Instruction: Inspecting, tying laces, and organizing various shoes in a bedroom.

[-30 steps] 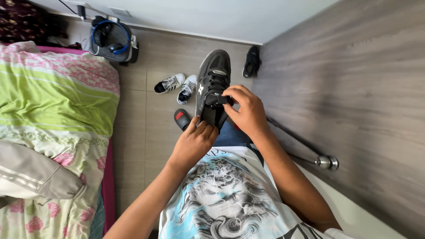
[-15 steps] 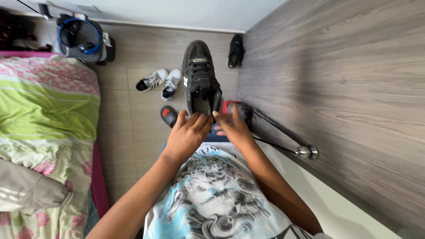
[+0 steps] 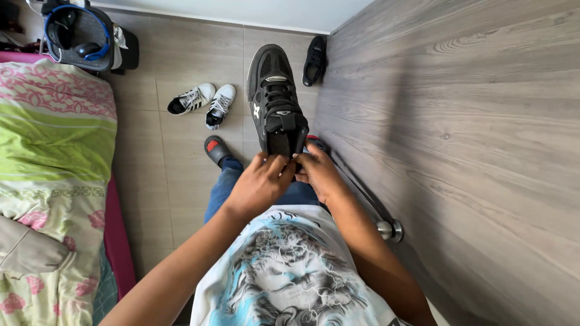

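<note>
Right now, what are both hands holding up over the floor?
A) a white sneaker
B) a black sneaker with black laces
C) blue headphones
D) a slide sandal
B: the left hand and the right hand both grip the heel end of the black sneaker, toe pointing away; the white sneakers lie untouched on the floor.

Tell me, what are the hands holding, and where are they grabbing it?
Both hands hold the black sneaker at its heel end. The left hand and right hand pinch the back rim of the shoe's opening, toe pointing away.
</note>
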